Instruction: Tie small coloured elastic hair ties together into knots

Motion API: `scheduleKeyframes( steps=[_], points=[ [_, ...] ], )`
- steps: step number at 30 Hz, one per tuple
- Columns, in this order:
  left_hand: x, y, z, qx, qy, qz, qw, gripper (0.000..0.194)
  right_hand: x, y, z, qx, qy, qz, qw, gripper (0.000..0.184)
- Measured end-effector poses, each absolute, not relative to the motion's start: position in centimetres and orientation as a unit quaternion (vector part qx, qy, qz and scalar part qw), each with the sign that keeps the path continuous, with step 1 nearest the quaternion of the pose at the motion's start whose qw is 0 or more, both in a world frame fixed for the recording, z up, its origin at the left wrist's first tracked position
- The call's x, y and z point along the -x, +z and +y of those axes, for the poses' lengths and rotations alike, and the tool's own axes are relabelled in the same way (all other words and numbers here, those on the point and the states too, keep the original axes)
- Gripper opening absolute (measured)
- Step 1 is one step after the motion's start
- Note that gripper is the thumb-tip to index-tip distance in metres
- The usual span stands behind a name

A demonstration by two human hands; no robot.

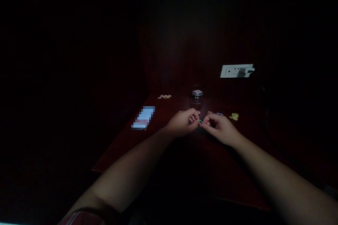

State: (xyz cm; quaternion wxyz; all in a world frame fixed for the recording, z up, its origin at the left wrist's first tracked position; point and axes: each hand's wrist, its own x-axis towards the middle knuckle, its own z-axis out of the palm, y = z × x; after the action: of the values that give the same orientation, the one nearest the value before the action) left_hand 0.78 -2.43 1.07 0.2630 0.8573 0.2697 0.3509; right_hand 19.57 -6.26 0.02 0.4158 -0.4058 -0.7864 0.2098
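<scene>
Between my two hands is a small green hair tie [201, 121], pinched at both ends over the table. The fingers of my left hand [184, 121] are closed on its left side. My right hand [221, 127] grips the other side between thumb and forefinger. Just beyond the fingers lie a pink hair tie [198, 112], an orange one [209, 112] and a purple one [219, 114], partly hidden by my hands. A small pile of yellow hair ties [234, 116] sits to the right of my right hand.
Behind my hands stands a clear jar [196, 100] with a lid. Mixed coloured hair ties [165, 96] lie at the back left. A lit phone [143, 117] rests near the left edge of the dark red table [118, 151]. A wall socket [232, 71] holds a white plug.
</scene>
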Motion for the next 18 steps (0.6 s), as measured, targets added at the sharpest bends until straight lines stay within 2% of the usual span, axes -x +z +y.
scheduleKeyframes(
  steps=[6,18],
  points=[
    [-0.81,0.92,-2.36,-0.847,0.370,0.269,0.272,0.008,-19.41,0.18,-6.41,0.385,0.236,-0.784,0.426,0.013],
    [-0.98,0.64,-2.22,-0.844,0.373,0.253,0.292,0.011,-19.80,0.09,-5.97,0.395,0.146,-0.805,0.418,0.017]
  ],
)
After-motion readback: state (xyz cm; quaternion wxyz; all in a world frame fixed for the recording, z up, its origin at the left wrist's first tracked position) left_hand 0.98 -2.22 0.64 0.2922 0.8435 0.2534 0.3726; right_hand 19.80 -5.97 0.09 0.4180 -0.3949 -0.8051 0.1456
